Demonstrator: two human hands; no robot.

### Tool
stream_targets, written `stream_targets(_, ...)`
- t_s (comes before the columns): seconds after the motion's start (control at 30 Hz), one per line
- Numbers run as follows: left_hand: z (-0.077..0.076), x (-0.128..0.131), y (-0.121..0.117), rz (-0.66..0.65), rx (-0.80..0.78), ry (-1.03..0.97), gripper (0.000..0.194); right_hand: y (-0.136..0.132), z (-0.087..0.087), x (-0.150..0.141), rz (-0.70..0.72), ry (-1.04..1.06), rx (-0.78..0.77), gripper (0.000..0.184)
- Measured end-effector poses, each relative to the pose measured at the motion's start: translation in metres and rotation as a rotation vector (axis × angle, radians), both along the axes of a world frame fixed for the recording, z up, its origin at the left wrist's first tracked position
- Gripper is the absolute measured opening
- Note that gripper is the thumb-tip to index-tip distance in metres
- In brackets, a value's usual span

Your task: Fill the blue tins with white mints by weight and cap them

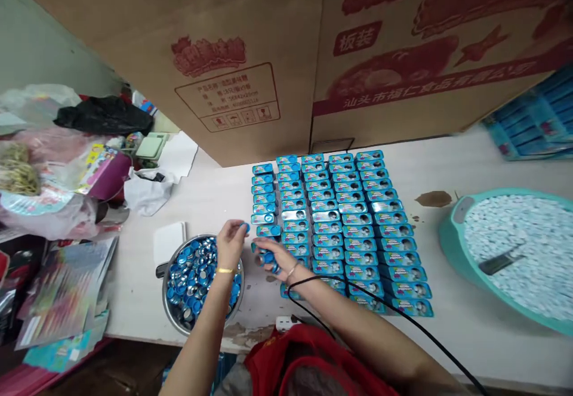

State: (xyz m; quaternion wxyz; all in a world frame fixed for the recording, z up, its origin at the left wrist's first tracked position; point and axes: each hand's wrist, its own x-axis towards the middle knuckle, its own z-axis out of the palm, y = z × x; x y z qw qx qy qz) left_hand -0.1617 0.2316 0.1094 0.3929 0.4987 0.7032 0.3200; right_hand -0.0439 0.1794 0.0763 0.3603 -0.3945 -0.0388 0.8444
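Between the fingertips of my left hand (pixel 230 242), a small round blue lid (pixel 246 228) is pinched. That hand is above the right rim of a steel bowl (pixel 166 300) heaped with blue and silver lids (pixel 190 277). My right hand (pixel 280 257) is closed around several of the same blue lids (pixel 268 257), close to the left column of tins. Rows of small blue rectangular tins (pixel 327 240) stand on the table in several columns. The leftmost tins (pixel 262 208) show round blue tops; many others show a dark or pale round spot at one end.
A turquoise tub (pixel 454 253) of white pieces with a dark scoop (pixel 496 263) stands at right. Large cardboard boxes (pixel 268 20) rise behind the tins. Bags and papers (pixel 67 288) crowd the left. A black cable (pixel 398 309) crosses my right forearm.
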Motion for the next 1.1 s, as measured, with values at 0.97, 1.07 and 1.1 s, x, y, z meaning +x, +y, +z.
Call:
stream_targets(0.97, -0.005, 0.175, 0.104, -1.317, -0.154, 0.406, 0.015, 0.035, -0.017, 0.152, -0.174, -0.216, 0.081, 0.026)
stream_targets(1.07, -0.004, 0.173, 0.085, -1.333, -0.153, 0.196, 0.012, 0.034, -0.023, 0.144, -0.133, -0.218, 0.066, 0.023)
stream_targets(1.1, -0.006, 0.173, 0.083, -1.290, -0.171, 0.168, 0.011, 0.034, -0.024, 0.142, -0.124, -0.213, 0.060, 0.023)
